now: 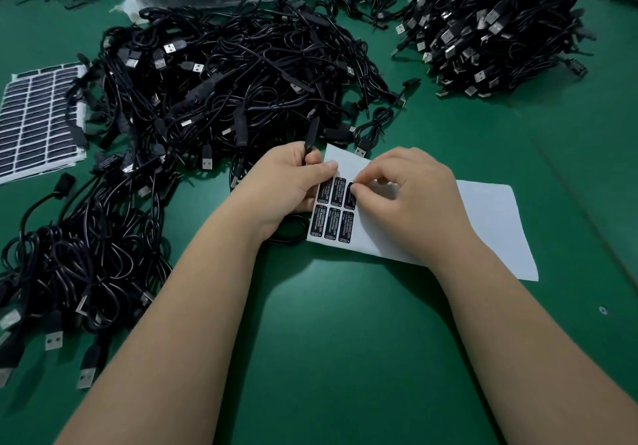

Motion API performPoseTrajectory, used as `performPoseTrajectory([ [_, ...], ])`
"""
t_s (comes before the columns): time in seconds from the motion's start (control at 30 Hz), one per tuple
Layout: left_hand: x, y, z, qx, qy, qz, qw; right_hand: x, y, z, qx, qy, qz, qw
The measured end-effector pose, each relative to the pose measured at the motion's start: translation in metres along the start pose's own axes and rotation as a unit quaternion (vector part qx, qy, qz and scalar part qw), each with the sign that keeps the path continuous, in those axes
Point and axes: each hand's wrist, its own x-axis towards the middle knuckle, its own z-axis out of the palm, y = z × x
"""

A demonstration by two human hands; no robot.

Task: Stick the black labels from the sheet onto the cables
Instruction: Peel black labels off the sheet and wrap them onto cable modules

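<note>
Far left of the hands, a full label sheet [38, 116] lies on the green desk [345, 341] beside a cable heap [224, 75]. The left hand [286, 185] grips a black cable [310, 137] and pins the near-empty sheet [490, 223] with its thumb. Just right, touching it, the right hand [411, 196] pinches the corner of a black label [349, 196]. Beyond the right hand sits another cable pile [493, 26].
</note>
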Motion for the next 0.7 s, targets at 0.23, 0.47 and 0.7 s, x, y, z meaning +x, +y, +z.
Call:
performPoseTrajectory([
  [0.23, -0.001, -0.002, 0.005, 0.115, 0.039, 0.019, 0.992, 0.005, -0.001, -0.010, 0.470, 0.042, 0.270, 0.839],
  [0.47, -0.017, 0.011, -0.001, 0.349, 0.130, 0.075, 0.925, 0.009, 0.010, -0.007, 0.542, 0.094, 0.303, 0.778],
  [0.7, -0.023, 0.020, -0.001, 0.168, 0.027, 0.064, 0.983, 0.009, 0.010, -0.009, 0.521, 0.082, 0.258, 0.810],
])
